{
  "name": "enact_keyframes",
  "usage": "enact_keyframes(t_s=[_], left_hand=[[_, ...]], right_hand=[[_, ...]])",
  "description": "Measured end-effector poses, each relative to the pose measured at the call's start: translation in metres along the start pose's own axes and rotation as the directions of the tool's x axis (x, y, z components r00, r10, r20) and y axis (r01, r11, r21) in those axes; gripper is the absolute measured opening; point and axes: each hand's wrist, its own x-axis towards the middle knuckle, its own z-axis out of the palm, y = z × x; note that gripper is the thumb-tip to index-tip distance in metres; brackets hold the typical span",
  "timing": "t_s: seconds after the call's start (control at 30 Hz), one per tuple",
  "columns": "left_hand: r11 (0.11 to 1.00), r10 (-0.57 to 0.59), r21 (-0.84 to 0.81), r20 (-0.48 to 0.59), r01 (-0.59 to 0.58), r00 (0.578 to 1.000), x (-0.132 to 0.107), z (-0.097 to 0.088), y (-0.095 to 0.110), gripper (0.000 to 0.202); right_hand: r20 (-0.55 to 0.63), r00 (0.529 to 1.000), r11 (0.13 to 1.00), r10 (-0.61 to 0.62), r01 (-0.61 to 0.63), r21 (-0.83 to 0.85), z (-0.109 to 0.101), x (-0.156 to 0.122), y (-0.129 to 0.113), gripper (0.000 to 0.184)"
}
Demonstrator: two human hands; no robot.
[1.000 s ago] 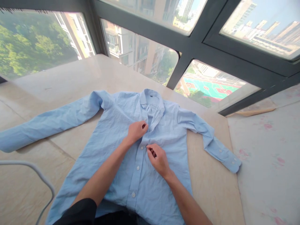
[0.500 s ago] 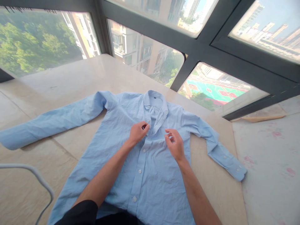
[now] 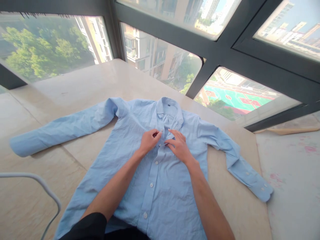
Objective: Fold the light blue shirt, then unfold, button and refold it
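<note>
A light blue long-sleeved button-up shirt (image 3: 120, 146) lies front up, its collar at the far end and both sleeves spread out. The lower front is buttoned, while the upper front hangs apart below the collar. My left hand (image 3: 150, 140) pinches the front edge beside a white button, thumb and forefinger together. Close on its right, my right hand (image 3: 177, 143) has the opposite front edge between thumb and fingers; the forefinger reaches forward, and part of the cloth is hidden under the hand.
The shirt rests on a beige tiled surface (image 3: 75, 90) beneath dark-framed windows (image 3: 160, 28). A grey-white cable or tube (image 3: 47, 190) curves in at the lower left. At right lies a pale flower-patterned covering (image 3: 295, 186).
My right hand has moved left and forward onto the shirt's front edge, close to my left hand. My left hand keeps its pinch. The view has shifted slightly left.
</note>
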Motion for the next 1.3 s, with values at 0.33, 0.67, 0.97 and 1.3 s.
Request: enact_keyframes(t_s=[0.33,0.67,0.97,1.3], left_hand=[[0.999,0.027,-0.026,-0.006,-0.028,1.0,0.001,-0.001,-0.002,0.029],[0.996,-0.006,-0.087,0.014,0.007,1.0,0.003,-0.002,-0.001,0.029],[0.989,0.069,-0.142,0.168,-0.045,0.983,0.0,-0.011,-0.005,0.022],[0.992,0.112,-0.085,0.185,-0.098,0.976,0.002,-0.016,-0.008,0.028]], right_hand=[[0.041,0.998,0.998,-0.055,0.055,0.007,0.002,0.041,0.008,0.017],[0.16,0.981,0.994,-0.109,0.103,0.043,-0.002,0.024,-0.009,0.047],[0.219,0.971,0.995,-0.093,0.084,0.051,-0.007,0.021,-0.024,0.03],[0.338,0.927,0.986,-0.161,0.139,0.09,-0.009,0.022,-0.03,0.031]])
